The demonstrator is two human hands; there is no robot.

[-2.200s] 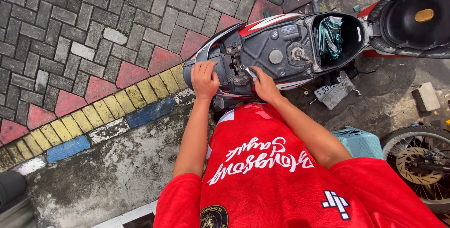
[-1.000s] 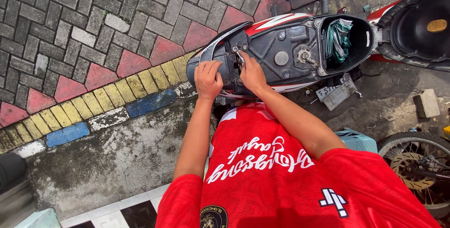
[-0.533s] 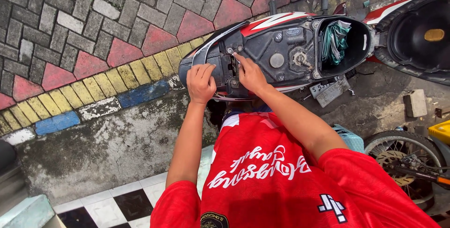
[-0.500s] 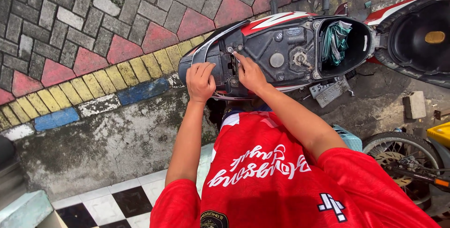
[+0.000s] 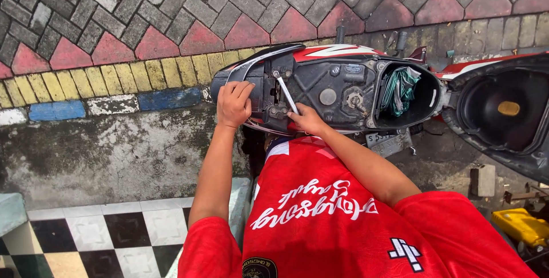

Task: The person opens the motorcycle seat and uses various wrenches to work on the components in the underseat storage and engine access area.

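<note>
Down at the rear end of the scooter (image 5: 343, 83), seat (image 5: 503, 112) flipped up to my right, I'm working w/ both hands on the exposed black plastic under-seat area. My right hand (image 5: 306, 120) grips a slim metal tool (image 5: 286, 94), prob. a screwdriver, fingers wrapped round its lower end; shaft angles up-left, tip at a fastener (image 5: 276, 74) nr the tail. My left hand (image 5: 233, 103) is curled over the rear edge of the bodywork just beside it, fingers bent & pressing on the panel, holding nothing loose as far as I can tell.

To do this bit well, I reckon: keep tool square to the fastener, not slanted, so tip doesn't slip out & chew the head. Push along the shaft while turning. Left hand should brace the panel steady, w/ fingertips out of the tip's path in case it skids.

A green cloth (image 5: 400, 86) sits stuffed in the storage bucket (image 5: 426, 98) further right, well apart from my hands. Brick paving (image 5: 171, 15) beyond, yellow container (image 5: 523, 226) at lower right.
</note>
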